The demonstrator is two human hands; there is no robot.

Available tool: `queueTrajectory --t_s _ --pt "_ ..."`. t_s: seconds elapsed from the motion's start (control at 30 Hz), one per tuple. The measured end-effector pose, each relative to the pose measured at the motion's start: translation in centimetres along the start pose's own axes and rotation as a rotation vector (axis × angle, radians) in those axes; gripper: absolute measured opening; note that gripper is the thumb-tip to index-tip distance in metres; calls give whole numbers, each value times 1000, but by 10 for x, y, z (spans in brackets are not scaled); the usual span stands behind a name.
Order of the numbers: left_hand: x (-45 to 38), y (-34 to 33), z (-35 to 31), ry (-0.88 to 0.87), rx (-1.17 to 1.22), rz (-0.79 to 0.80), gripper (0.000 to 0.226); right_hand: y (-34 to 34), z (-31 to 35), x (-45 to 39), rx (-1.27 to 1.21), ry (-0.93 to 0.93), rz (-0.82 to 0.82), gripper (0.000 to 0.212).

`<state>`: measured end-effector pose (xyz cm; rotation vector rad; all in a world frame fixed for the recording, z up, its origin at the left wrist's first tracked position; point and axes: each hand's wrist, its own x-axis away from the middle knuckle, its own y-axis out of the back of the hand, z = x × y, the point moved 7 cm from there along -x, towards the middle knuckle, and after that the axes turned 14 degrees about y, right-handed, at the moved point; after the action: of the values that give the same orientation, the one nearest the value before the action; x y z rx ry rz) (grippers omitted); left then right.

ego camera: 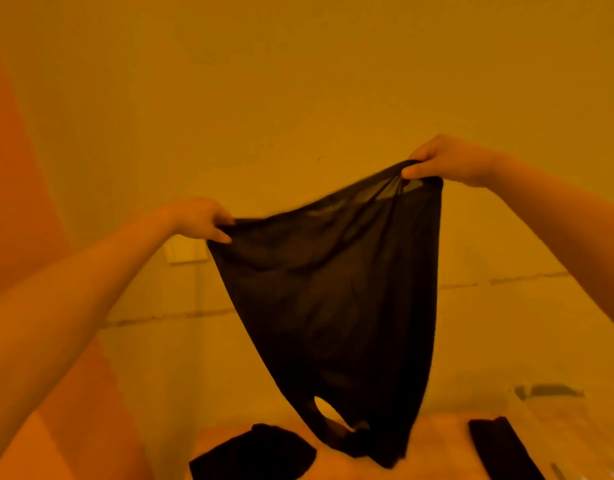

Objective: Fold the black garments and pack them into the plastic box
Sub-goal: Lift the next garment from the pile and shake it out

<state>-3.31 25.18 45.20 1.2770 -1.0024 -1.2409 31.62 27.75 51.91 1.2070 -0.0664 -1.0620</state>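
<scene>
A thin black garment [336, 299] hangs in the air in front of me, stretched between both hands. My left hand [198, 218] pinches its upper left corner. My right hand [444, 159] pinches its upper right corner, held higher. The cloth narrows downward and its lower end touches the surface near the bottom centre. Another black garment [253, 453] lies crumpled on the surface at the bottom, left of centre. A folded black piece [503, 448] lies at the bottom right, seemingly inside a clear plastic box [548, 391] whose rim shows faintly.
A plain wall fills the background under strong orange light. A wall switch plate [184, 249] sits behind my left hand. An orange panel [18, 202] runs down the left side.
</scene>
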Motion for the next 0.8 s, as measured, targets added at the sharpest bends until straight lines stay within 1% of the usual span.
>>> queueTrajectory --t_s 0.03,0.07,0.1,0.13,0.17,0.27,0.3,0.4,0.47,0.5,0.53,0.57,0.6,0.63,0.67,0.7,0.77,0.8 --pt "7 3 -21 -88 259 40 45 -8 8 -4 -34 26 12 16" --pt "17 8 -46 -177 575 98 51 -17 18 -9 -61 52 35 15" --pt "27 15 -71 -253 861 160 54 -28 26 -14 -87 74 69 15" --pt "32 20 -94 -298 1052 201 52 -39 34 -18 -111 88 105 16" --pt "35 22 -115 -312 1154 221 46 -50 39 -22 -130 97 140 17" --pt "30 15 -153 -306 1314 251 14 -68 47 -26 -181 114 199 17" --pt "29 11 -158 -300 1362 272 10 -70 45 -26 -212 110 205 16" --pt "25 2 -156 -250 1450 296 19 -75 37 -13 -434 25 268 7" --pt "19 5 -140 -189 1517 234 24 -76 24 1 -564 -68 323 26" --pt "16 8 -127 -155 1561 194 25 -72 16 8 -596 -105 317 29" --pt "11 10 -112 -126 1579 156 25 -68 7 15 -597 -134 284 26" --pt "8 10 -99 -114 1577 139 25 -60 -3 20 -527 -147 230 15" --pt "7 9 -90 -115 1538 147 27 -50 -14 24 -366 -148 168 11" --pt "8 5 -85 -133 1481 179 30 -40 -24 28 -178 -125 121 18" --pt "7 1 -84 -165 1412 231 35 -33 -31 30 -45 -106 99 22" --pt "9 -4 -87 -208 1329 300 38 -30 -37 33 16 -108 96 23" --pt "18 -19 -97 -291 1104 493 21 -27 -39 34 67 -84 98 23" --pt "23 -27 -99 -293 962 570 39 -25 -38 35 75 -76 99 23"
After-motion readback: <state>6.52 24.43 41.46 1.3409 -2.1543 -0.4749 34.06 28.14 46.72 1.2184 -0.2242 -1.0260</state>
